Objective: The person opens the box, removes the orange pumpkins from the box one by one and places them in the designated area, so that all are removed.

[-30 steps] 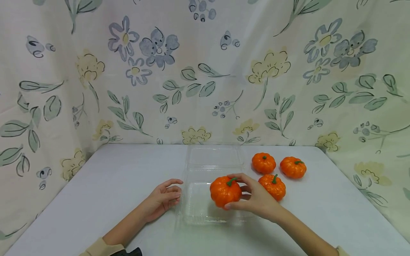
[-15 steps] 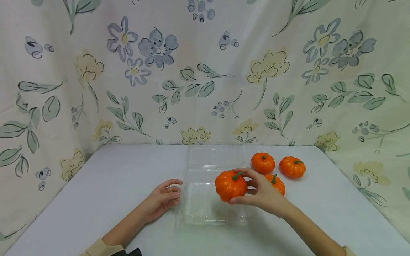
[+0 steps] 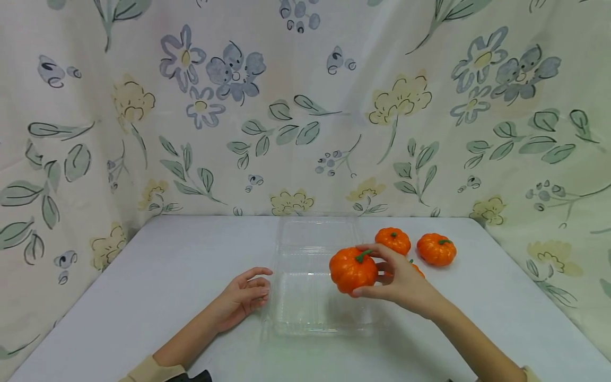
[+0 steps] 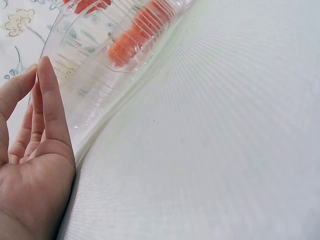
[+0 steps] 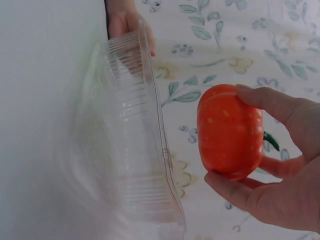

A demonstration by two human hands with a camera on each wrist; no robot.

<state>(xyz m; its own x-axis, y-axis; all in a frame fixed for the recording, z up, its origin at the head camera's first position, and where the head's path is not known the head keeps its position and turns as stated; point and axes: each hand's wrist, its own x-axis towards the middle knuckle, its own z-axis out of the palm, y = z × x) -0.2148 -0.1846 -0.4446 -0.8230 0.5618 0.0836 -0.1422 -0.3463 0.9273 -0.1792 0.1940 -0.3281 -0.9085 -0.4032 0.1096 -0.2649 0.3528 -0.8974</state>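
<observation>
My right hand [image 3: 406, 284] grips a small orange pumpkin [image 3: 352, 270] with a green stem, thumb on the near side and fingers on the far side. The pumpkin hangs above the right part of a clear plastic clamshell box [image 3: 305, 329], whose lid [image 3: 317, 233] lies opened toward the back. The right wrist view shows the pumpkin [image 5: 227, 132] clear of the box wall [image 5: 132, 80]. My left hand [image 3: 241, 300] rests on the table at the box's left side, fingers loosely bent, fingertips right at the rim in the left wrist view.
Right of the box sit three more pumpkins: one at the back [image 3: 393, 240], one farther right [image 3: 436, 249], and one [image 3: 417, 269] mostly hidden behind my right hand. The white table [image 3: 191, 254] ends at a floral curtain [image 3: 296, 127].
My right hand has moved the pumpkin rightward and a little away from me, covering more of the nearest pumpkin on the table. My left hand has stayed still.
</observation>
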